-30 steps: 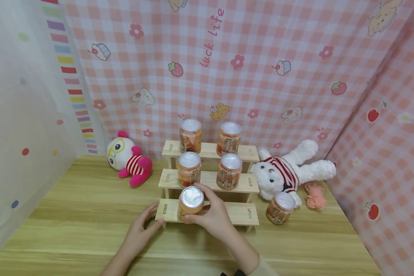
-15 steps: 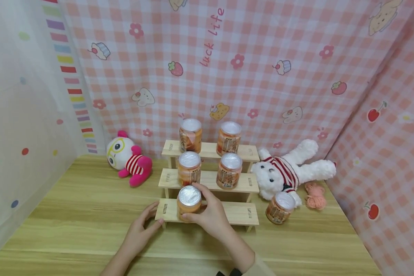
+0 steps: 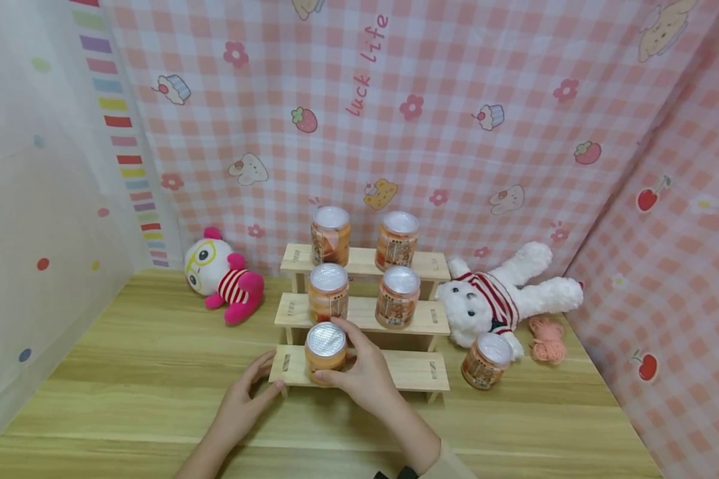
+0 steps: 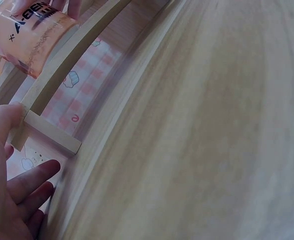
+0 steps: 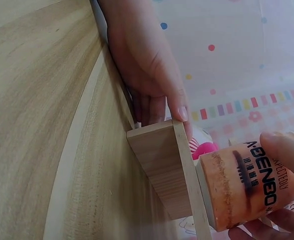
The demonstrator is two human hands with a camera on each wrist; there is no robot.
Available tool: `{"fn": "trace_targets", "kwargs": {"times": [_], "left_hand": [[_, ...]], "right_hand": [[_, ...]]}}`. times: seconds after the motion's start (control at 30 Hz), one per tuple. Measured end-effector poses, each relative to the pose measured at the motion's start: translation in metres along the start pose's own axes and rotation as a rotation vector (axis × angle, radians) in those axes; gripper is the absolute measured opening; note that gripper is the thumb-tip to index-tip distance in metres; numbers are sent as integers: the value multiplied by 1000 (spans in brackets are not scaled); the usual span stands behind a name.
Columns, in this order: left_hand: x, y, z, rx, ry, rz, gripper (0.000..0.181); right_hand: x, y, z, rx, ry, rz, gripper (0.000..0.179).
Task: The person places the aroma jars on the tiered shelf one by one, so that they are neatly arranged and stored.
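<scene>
My right hand grips an orange-labelled jar with a silver lid, thumb in front and fingers behind. The jar is upright on the left part of the lowest step of a three-tier wooden display stand. In the right wrist view the printed jar shows its base right at the board. My left hand is at the left end of the lowest step, thumb touching the front corner. The left wrist view shows this hand's fingers loosely extended beside the stand's leg.
Two similar jars stand on the top step and two on the middle step. Another jar is on the table to the right, near a white plush toy and pink yarn. A pink-and-white plush lies left.
The jar in my right hand has shifted slightly left along the lowest step and now looks upright instead of tilted. My left hand has stayed at the stand's left end.
</scene>
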State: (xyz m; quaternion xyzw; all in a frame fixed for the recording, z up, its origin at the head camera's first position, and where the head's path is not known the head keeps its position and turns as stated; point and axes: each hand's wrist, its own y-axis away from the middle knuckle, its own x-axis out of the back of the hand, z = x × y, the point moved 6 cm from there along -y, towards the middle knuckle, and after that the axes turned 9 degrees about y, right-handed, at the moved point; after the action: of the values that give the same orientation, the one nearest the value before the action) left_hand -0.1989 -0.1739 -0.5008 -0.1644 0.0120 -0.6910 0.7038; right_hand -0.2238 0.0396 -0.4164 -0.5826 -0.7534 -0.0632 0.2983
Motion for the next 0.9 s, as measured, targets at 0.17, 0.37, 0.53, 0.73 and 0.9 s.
{"fn": "trace_targets", "kwargs": {"times": [0.17,0.37,0.53,0.73,0.9], "left_hand": [[0,1,0,0,24,3,57],[1,1,-1,1,34,6,59],[1,0,-1,-2,37,8,59],[0,1,1,-8,25,2,59],[0,1,2,-4,34,2,58]], "right_hand": [[2,1,0,15,20,-1,87],[17,8,-1,51,53,48,81],[34,19,-1,53,35,68,79],[57,33,5,62,33,110,79],[79,43,13,105,83,163,79]]}}
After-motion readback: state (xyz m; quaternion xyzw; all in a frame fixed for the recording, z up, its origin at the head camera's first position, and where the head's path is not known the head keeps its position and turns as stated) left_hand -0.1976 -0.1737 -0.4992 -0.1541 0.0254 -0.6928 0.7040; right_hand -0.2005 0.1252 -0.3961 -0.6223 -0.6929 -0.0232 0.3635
